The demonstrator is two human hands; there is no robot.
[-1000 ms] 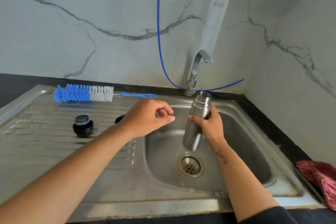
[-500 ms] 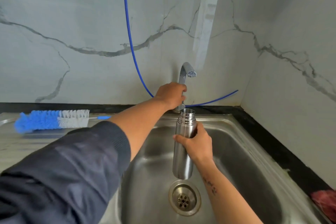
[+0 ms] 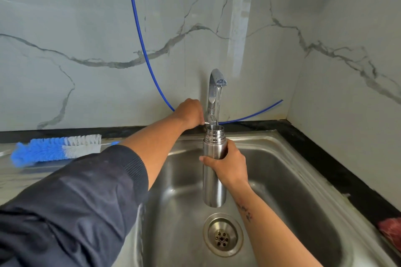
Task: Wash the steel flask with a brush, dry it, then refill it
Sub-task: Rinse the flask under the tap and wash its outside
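Note:
My right hand (image 3: 227,166) grips the steel flask (image 3: 213,184) around its upper body and holds it upright over the sink basin (image 3: 282,180). The flask's open mouth sits right under the tap spout (image 3: 218,80), and a thin stream of water falls into it. My left hand (image 3: 189,114) reaches to the base of the tap and grips its small handle. The blue and white bottle brush (image 3: 54,149) lies on the drainboard at the left, partly behind my left sleeve.
The drain strainer (image 3: 222,237) sits in the basin below the flask. A blue hose (image 3: 138,39) hangs down the marble wall and runs behind the tap. A red cloth (image 3: 390,228) lies on the black counter at the right edge.
My left hand went from above the sink to the tap handle and stays there. Water now runs from the spout into the flask. The flask came up under the spout.

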